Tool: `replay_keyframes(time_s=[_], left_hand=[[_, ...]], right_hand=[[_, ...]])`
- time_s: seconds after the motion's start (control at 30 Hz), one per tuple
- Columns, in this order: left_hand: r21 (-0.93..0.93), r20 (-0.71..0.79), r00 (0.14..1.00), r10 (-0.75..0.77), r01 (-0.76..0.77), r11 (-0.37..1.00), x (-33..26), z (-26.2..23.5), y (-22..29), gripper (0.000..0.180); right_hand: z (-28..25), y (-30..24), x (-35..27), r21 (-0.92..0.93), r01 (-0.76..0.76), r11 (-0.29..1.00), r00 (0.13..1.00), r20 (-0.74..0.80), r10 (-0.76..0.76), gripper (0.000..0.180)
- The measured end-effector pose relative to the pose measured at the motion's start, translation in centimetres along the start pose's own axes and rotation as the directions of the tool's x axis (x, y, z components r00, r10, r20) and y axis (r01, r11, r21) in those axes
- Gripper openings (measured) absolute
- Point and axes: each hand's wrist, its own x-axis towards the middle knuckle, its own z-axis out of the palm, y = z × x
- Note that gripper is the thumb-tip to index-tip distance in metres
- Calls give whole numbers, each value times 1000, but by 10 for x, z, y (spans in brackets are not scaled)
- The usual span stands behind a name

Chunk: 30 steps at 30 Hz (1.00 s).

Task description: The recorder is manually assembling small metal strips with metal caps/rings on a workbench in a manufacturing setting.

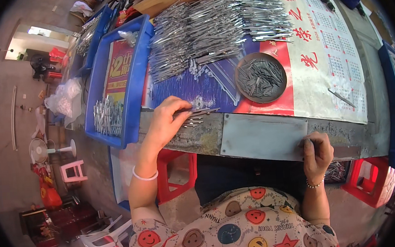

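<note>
Along the near edge of the worn grey surface (208, 139), seen from the head camera, the person's two hands were well apart. The left hand (167, 121) lay just beside a small group of thin metal pieces (201, 116) that stuck out toward the right; its thumb and forefinger were narrowly spaced at their ends, though whether they pinched any could not be told. The right hand (318, 153) was at the right end of a flat grey plate (261, 134), fingers curled in and close to the thumb; whether they held anything could not be told.

Beyond the hands, a calendar sheet (310, 86) in white, red and blue covered much of the surface. Large heaps of slim silvery pieces (215, 27) were spread in rows at its far side, and nearer, a round dish (240, 84) held short dark rods (261, 79). One loose rod (342, 98) lay by itself on the white part. To the left, a blue tray (137, 86) carried more metal pieces (109, 116) in its near end.

Below the surface stood a red stool (189, 170), with another red stool (369, 182) at the right. Across the room's grey floor (1, 134), on the left, were a pale fan (37, 151), a pink stool (73, 172), a dark red box (61, 222) and a white plastic chair (104, 240).
</note>
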Motion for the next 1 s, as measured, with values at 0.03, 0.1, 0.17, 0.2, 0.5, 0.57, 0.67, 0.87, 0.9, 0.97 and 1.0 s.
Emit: replay_keyframes(time_s=[0.03, 0.1, 0.17, 0.2, 0.5, 0.57, 0.67, 0.87, 0.9, 0.97, 1.0], left_hand=[[14, 10, 1000, 27, -28, 1000, 0, 2, -2, 15], [52, 25, 997, 73, -75, 996, 2, 6, -5, 13], [94, 57, 990, 126, -131, 987, 9, 6, -4, 14], [141, 94, 980, 177, -189, 972, 13, 6, -4, 15], [100, 197, 945, 260, -283, 954, 20, 0, -19, 16], [34, 144, 981, 131, -137, 990, 20, 0, -16, 16], [-239, 61, 997, -40, 53, 970, 18, 1, -31, 14], [-622, -217, 971, -103, -57, 781, -6, -11, -2, 9], [-648, -225, 968, -107, -67, 758, -14, -12, 7, 8], [-698, -247, 965, -83, -118, 706, -36, -8, 23, 8], [-731, -230, 970, -72, -123, 672, -46, -3, 30, 10]], right_hand=[[1, -1, -1, 3, -19, 1000, 1000, -5, 19, 7], [3, -1, -1, 4, -33, 999, 999, -4, 33, 8], [3, -1, -2, -34, -35, 999, 999, -25, 34, 10], [2, -1, -3, -39, -33, 999, 999, -21, 32, 10], [7, -6, 1, -153, 8, 988, 999, -36, -13, 10], [6, -5, 0, -154, 3, 988, 999, -37, -9, 10], [6, -5, 0, -143, -4, 990, 999, -39, -1, 10], [2, -11, 9, -128, -57, 990, 998, 27, 60, 11], [1, -15, 16, -131, -80, 988, 993, 75, 91, 10], [5, -25, 33, -159, -33, 987, 987, 148, 56, 9], [7, -34, 46, -210, 19, 978, 979, 203, 25, 9]])
